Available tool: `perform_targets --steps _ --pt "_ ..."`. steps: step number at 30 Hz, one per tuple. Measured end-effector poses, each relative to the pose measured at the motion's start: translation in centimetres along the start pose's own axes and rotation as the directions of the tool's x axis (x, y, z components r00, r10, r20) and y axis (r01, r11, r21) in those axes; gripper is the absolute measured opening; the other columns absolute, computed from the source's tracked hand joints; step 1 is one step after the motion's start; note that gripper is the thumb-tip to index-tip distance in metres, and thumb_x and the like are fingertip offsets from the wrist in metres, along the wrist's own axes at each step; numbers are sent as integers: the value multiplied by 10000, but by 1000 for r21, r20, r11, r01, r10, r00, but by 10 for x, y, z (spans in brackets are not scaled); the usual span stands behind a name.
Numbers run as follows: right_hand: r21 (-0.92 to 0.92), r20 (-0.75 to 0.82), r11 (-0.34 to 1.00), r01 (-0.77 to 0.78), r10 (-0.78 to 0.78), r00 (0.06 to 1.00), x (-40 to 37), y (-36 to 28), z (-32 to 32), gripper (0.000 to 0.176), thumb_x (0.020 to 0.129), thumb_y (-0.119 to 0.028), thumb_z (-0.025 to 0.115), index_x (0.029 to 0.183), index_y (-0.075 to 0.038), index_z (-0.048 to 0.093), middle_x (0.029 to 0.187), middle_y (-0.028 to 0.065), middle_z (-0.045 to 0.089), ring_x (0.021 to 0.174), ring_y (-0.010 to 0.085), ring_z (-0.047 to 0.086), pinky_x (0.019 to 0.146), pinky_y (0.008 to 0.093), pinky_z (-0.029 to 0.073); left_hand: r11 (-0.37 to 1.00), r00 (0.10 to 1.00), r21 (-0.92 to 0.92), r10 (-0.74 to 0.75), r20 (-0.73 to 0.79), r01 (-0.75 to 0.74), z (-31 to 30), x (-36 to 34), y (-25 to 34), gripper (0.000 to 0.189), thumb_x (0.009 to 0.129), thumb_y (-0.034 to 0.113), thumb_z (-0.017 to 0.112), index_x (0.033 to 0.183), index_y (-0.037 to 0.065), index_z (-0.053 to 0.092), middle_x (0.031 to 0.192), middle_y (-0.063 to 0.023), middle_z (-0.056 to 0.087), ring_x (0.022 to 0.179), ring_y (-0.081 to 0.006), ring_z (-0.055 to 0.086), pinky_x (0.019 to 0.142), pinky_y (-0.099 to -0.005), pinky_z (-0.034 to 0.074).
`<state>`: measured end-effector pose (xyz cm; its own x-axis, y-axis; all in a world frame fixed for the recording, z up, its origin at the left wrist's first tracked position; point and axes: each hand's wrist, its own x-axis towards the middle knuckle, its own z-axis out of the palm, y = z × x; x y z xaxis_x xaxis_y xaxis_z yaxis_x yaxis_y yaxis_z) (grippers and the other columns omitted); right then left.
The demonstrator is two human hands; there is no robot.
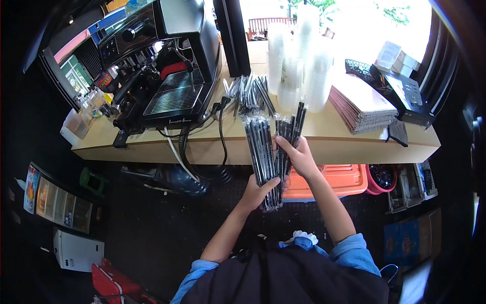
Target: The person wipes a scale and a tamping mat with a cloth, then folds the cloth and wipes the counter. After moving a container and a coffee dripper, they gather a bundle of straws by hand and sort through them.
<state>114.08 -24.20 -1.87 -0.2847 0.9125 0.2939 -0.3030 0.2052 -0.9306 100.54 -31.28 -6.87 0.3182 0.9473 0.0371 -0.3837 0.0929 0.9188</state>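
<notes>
My left hand is closed around the lower part of a bundle of black straws in clear wrappers. Higher up and to the right, my right hand grips a second, smaller bunch of wrapped black straws, thumb across the front. The two bunches are side by side and touch, held in front of the counter's front edge. Behind them on the counter lies a loose pile of wrapped straws. Most fingers of both hands are hidden behind the straws.
An espresso machine stands on the counter at left, with black cables over the edge. Stacks of clear plastic cups and a pile of notebooks sit at right. Below is an orange lidded box.
</notes>
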Motion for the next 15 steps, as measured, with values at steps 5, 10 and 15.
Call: perform_targets --steps 5,10,15 --pt "-79 -83 994 80 -87 993 2 12 6 236 922 -210 515 812 -1 530 613 -3 496 556 57 447 529 210 367 999 997 -30 30 -69 -32 10 0 -8 227 863 80 538 1043 -58 543 909 -123 632 798 -180 635 704 -310 526" --pt "-100 -247 993 63 -86 965 5 14 6 240 919 -226 525 773 -35 511 547 -26 451 495 40 395 457 204 290 998 994 55 40 -98 -35 4 2 -10 185 860 80 557 992 -49 571 854 -104 636 734 -136 618 660 -266 503" --pt "-138 -270 983 117 -151 951 12 11 -4 238 918 -230 523 769 -45 508 542 -24 458 489 40 392 456 202 287 1000 983 -10 8 -185 -10 7 3 -6 194 861 75 548 1015 -44 549 910 -128 634 798 -154 620 720 -276 507"
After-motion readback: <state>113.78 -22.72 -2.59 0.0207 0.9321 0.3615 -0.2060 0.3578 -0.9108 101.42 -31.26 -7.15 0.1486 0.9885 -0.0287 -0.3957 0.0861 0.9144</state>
